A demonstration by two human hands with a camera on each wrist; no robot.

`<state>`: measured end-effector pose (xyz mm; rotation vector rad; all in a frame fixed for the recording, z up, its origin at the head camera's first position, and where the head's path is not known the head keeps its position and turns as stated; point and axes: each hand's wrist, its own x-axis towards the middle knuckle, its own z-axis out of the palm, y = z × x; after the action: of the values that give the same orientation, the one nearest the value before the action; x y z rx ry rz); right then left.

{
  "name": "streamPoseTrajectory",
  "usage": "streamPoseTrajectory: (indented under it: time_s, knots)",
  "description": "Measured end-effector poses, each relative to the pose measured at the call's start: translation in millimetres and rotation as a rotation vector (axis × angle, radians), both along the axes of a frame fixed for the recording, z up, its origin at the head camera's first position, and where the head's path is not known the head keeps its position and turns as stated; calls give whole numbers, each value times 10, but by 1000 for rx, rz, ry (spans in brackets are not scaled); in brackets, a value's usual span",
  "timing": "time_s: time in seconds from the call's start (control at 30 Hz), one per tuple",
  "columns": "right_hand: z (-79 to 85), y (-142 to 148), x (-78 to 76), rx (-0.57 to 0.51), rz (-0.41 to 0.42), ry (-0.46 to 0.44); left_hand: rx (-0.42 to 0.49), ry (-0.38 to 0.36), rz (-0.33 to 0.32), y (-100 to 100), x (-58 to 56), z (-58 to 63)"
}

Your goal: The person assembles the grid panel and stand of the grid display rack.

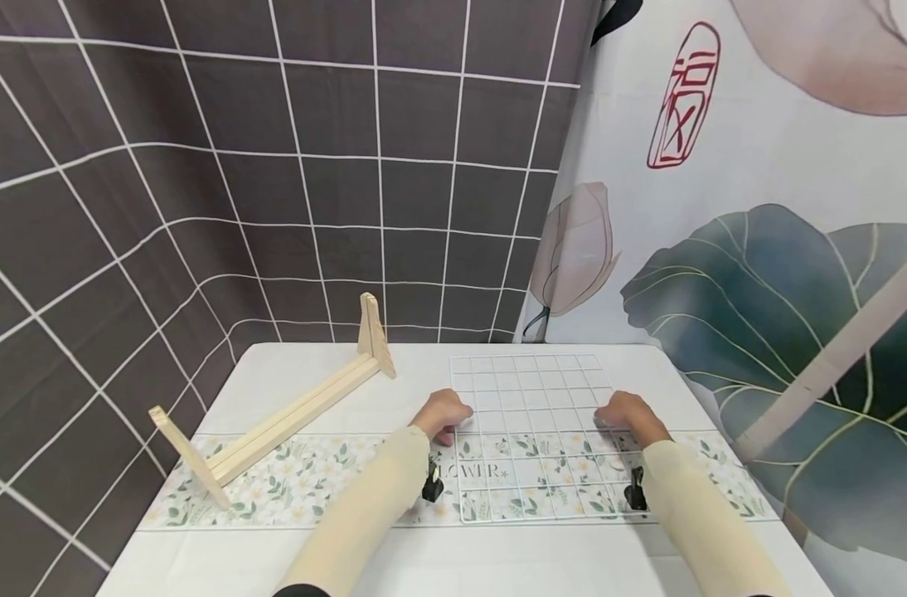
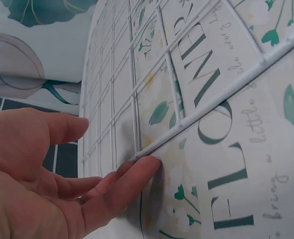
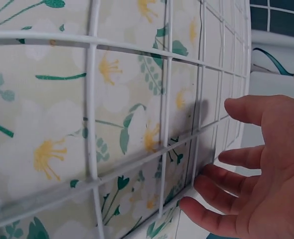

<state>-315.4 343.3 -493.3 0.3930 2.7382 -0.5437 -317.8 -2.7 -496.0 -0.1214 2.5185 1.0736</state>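
A white wire grid panel (image 1: 535, 521) lies over the table in front of me. At its left edge is my left hand (image 1: 440, 413), palm turned inward. In the left wrist view, straight fingers (image 2: 132, 184) reach the panel's outer wire (image 2: 183, 123), while the thumb stands apart from it. My right hand (image 1: 632, 414) is at the opposite edge. The right wrist view shows that hand's fingers (image 3: 212, 211) extended at the side wire, the lower fingertips right at it, and the thumb raised off the wires.
A pale wooden stand (image 1: 297, 420), a long bar with an upright at each end, sits on the table's left side. The white table (image 1: 498, 564) carries a floral printed strip. A dark gridded curtain (image 1: 416, 191) and a white patterned curtain (image 1: 610, 157) hang behind.
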Motion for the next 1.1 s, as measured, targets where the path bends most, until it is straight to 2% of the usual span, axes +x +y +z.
streamPoseTrajectory:
  time_s: [0.3,0.43,0.57,0.67,0.77,0.83,1.0,1.1]
  knots:
    - [-67,-8,-10,87,-6,31,-6,-2,36,39,22,23]
    - [-102,22,-21,80,-53,37,134,-44,140,37,1,21]
    - [-113,67,-22,2,-134,39,299,-88,259,29,-42,-8]
    - [-120,117,-26,-88,-153,25,326,-122,288,16,-67,-43]
    - [-141,154,-46,-194,-170,2,307,-138,273,-2,-61,-60]
    - [-154,164,-55,-223,-173,-8,270,-120,244,-9,-34,-44]
    - [-178,157,-29,-180,-167,-12,58,39,94,45,72,86]
    - [-161,152,-14,-175,-171,-22,-67,99,55,92,82,128]
